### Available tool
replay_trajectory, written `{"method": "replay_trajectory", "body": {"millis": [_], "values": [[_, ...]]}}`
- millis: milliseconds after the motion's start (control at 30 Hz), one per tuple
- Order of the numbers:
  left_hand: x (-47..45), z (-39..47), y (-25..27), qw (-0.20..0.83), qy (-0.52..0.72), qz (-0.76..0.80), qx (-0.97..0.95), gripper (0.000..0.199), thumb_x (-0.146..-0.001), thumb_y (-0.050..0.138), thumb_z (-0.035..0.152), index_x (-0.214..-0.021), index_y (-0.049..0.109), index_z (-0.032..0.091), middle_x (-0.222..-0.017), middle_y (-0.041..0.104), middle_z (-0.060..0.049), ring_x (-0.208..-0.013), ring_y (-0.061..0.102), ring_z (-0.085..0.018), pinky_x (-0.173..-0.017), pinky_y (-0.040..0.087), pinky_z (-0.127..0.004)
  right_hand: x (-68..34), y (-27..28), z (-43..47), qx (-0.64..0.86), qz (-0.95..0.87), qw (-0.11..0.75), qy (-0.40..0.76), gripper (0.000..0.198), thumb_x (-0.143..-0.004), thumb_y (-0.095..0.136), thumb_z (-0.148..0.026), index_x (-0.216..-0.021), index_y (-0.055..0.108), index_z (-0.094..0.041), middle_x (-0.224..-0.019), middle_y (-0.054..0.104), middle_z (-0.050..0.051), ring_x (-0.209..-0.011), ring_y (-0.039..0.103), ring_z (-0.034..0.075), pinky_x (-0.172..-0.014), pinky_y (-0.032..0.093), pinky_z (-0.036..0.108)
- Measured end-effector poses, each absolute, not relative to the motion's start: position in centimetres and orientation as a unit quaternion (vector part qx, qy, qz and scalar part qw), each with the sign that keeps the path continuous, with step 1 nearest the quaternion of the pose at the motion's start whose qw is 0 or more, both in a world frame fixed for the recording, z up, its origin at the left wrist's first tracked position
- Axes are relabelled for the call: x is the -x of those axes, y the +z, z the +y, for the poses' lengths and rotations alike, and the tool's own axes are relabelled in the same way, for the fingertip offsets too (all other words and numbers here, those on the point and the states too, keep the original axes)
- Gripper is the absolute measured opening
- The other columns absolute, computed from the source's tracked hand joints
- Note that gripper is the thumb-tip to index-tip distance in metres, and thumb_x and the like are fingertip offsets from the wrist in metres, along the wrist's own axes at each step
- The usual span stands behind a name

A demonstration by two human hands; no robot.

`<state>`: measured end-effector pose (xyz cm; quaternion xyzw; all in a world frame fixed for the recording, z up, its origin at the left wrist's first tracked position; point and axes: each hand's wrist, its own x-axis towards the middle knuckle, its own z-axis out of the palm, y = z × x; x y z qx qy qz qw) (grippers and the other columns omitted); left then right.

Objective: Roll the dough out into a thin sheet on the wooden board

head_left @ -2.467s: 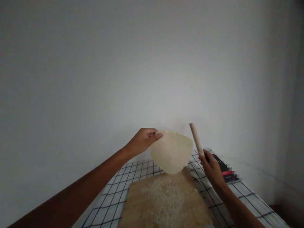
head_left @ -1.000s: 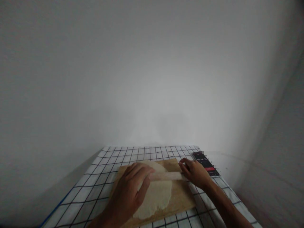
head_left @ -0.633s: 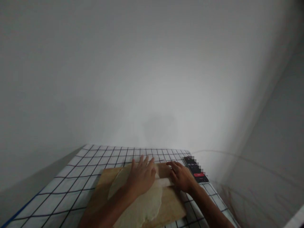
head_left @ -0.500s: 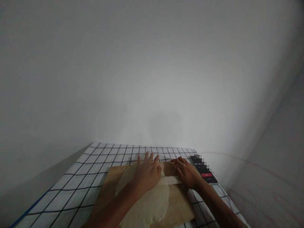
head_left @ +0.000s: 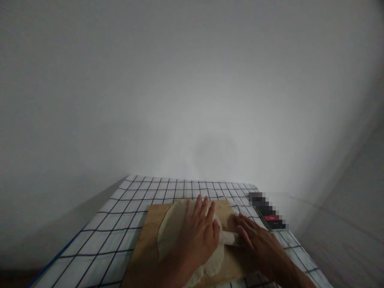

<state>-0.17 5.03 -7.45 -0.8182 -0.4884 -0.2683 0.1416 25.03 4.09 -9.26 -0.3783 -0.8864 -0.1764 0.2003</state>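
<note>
A thin, rounded sheet of dough lies spread on a wooden board. Across its right side rests a pale rolling pin, its middle showing between my hands. My left hand lies over the pin and the dough, palm down, fingers stretched forward and spread. On the pin's right end, near the board's right edge, my right hand presses with its fingers extended. The left part of the pin is hidden beneath my left hand.
A white cloth with dark grid lines covers the table. A phone, partly pixelated, lies to the right of the board. A pale wall rises behind the table, and another stands at the right.
Both hands and the rolling pin have come back toward me over the dough. My right hand's fingers are straighter. The whole view has shifted slightly, moving the table rightward.
</note>
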Motion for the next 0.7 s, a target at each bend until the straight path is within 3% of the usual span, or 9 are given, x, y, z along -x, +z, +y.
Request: {"method": "replay_trajectory", "body": {"millis": [200, 400, 467, 700], "values": [[0.6, 3.0, -7.9, 0.134, -0.287, -0.469, 0.824, 0.048, -0.103, 0.037, 0.037, -0.149, 0.039, 0.024, -0.157, 0.041, -0.003, -0.149, 0.024, -0.027, -0.122, 0.025, -0.055, -24.8, -9.9, 0.4, 0.443, -0.848, 0.238, -0.170, 0.053, -0.102, 0.037, -0.036, -0.154, 0.032, -0.029, -0.148, 0.051, 0.006, -0.135, 0.049, 0.027, -0.101, 0.055, 0.047], [-0.6, 5.8, -7.3, 0.069, -0.274, -0.532, 0.798, 0.048, -0.100, 0.038, 0.039, -0.144, 0.048, 0.021, -0.154, 0.044, -0.009, -0.148, 0.026, -0.033, -0.119, 0.019, -0.065, -24.5, -8.4, 5.4, 0.521, -0.830, 0.166, -0.107, 0.048, -0.105, 0.029, -0.039, -0.147, 0.047, -0.023, -0.151, 0.048, 0.007, -0.145, 0.034, 0.028, -0.115, 0.035, 0.056], [-0.9, 7.4, -7.1, 0.055, -0.263, -0.556, 0.787, 0.049, -0.099, 0.040, 0.041, -0.143, 0.050, 0.020, -0.151, 0.047, -0.012, -0.146, 0.029, -0.035, -0.117, 0.020, -0.067, -24.1, -7.6, 8.2, 0.538, -0.828, 0.144, -0.071, 0.052, -0.105, 0.025, -0.043, -0.148, 0.045, -0.023, -0.153, 0.044, 0.007, -0.147, 0.029, 0.026, -0.118, 0.028, 0.056], [-0.9, 11.3, -6.5, 0.076, -0.272, -0.607, 0.743, 0.048, -0.098, 0.038, 0.038, -0.134, 0.058, 0.013, -0.143, 0.054, -0.019, -0.142, 0.036, -0.040, -0.112, 0.022, -0.070, -23.5, -7.5, 16.0, 0.541, -0.829, 0.143, -0.014, 0.063, -0.104, 0.021, -0.055, -0.143, 0.052, -0.017, -0.151, 0.047, 0.012, -0.147, 0.029, 0.027, -0.119, 0.026, 0.052]]}}
